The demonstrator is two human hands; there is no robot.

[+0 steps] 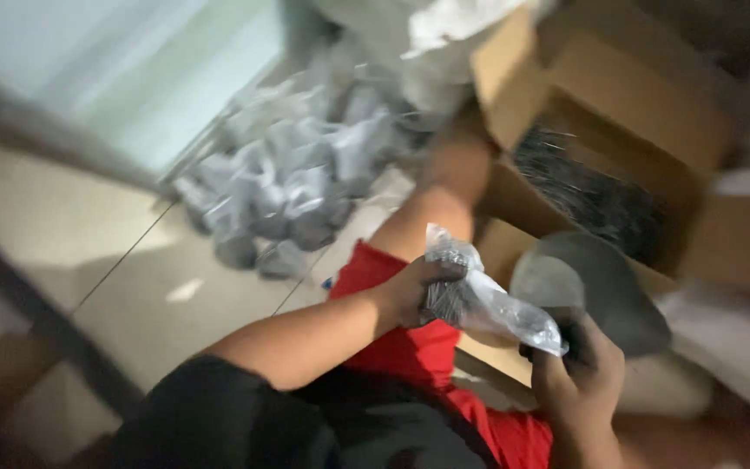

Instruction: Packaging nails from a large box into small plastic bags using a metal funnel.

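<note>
We see the left hand [410,293] closed round one end of a clear bag [479,300] w/ dark metal bits inside. Right hand [576,369] grips the bag's other end and also clasps a grey scoop [596,282]; fingers curled, so both hands shut on the bag. Bag sits mid-frame between the hands, above red shorts [392,347]. Behind: open box [627,130] w/ dark nails [592,195]; pile of filled bags [292,187] on floor [175,295], left. Frame blurry.
</note>
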